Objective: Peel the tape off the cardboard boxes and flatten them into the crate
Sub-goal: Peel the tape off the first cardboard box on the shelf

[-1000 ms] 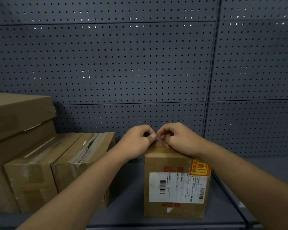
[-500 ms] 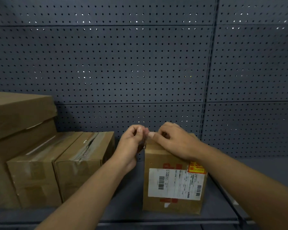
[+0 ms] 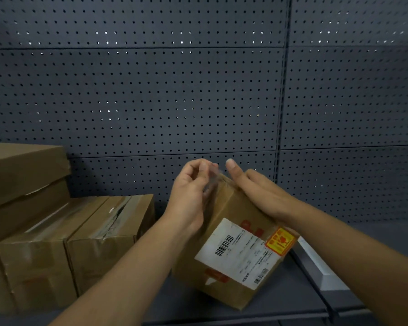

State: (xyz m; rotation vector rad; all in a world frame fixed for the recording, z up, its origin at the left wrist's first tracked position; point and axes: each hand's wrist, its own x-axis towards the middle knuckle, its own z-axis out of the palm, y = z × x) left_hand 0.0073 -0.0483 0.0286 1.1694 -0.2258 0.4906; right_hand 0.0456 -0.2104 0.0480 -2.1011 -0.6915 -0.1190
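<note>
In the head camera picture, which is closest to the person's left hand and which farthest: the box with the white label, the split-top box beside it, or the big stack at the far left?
From the left hand:
1. Labelled box: touching it, just to its right, tilted.
2. Split-top box: next over on the left, on the shelf.
3. Big stack: farthest, at the left edge.

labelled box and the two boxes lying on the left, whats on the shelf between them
In the head view, only the left forearm crosses above that gap; the grey shelf between the labelled box and the nearest lying box looks bare.
</note>
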